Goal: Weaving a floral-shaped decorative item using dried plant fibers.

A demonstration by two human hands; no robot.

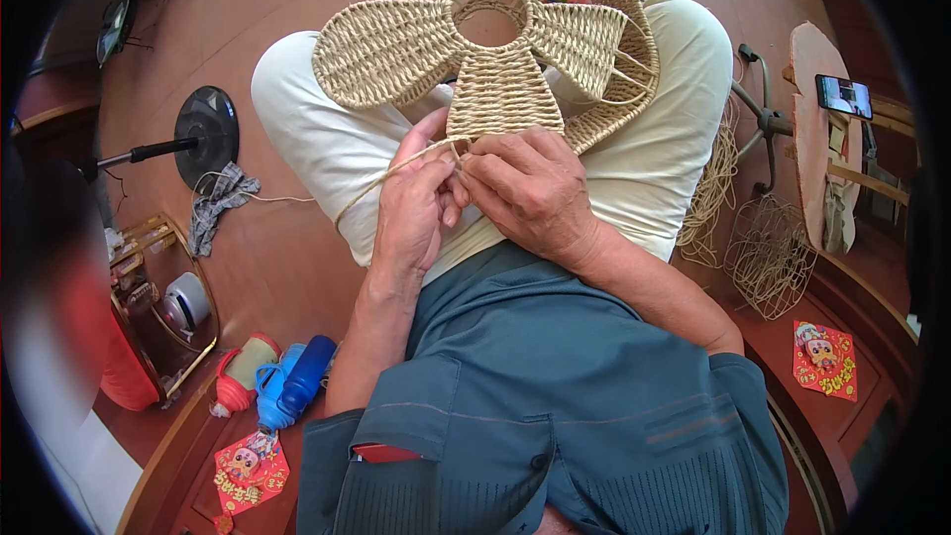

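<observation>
A flower-shaped wickerwork piece of woven straw cord rests on my lap, with several broad petals round an open ring. Both hands meet at the end of its nearest petal. My left hand is closed in a pinch on a thin straw cord, which trails down to the left over my thigh. My right hand grips the petal's lower edge beside the left fingertips, its own fingertips partly hidden. Behind the petals on the right lies a woven panel with a curved rim and loose cord loops.
Loose straw cord hangs in a bundle right of my knee. Farther right stand a wire basket and a round board with a phone on it. To the left are a black round stand base, a grey cloth and several bottles.
</observation>
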